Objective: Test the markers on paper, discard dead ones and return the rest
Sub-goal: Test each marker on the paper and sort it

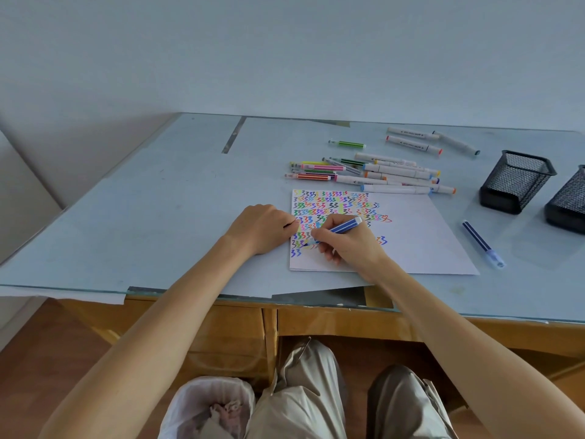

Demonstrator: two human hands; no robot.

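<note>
My right hand [345, 242] grips a blue striped marker [343, 227], its tip down on the white paper [421, 236] near the lower left rows of coloured zigzag marks. My left hand [262, 228] rests at the paper's left edge with its fingers curled under; whether anything lies inside them is hidden. A heap of several markers [373, 174] lies just beyond the paper. Three more white markers [421, 142] and a green one [347, 143] lie farther back. Another blue marker [481, 243] lies right of the paper.
Two black mesh pen holders [516, 182] [568, 201] stand at the right of the glass-topped desk [158, 217]. A bin with a white liner [205, 407] sits on the floor by my left knee. A wall runs behind the desk.
</note>
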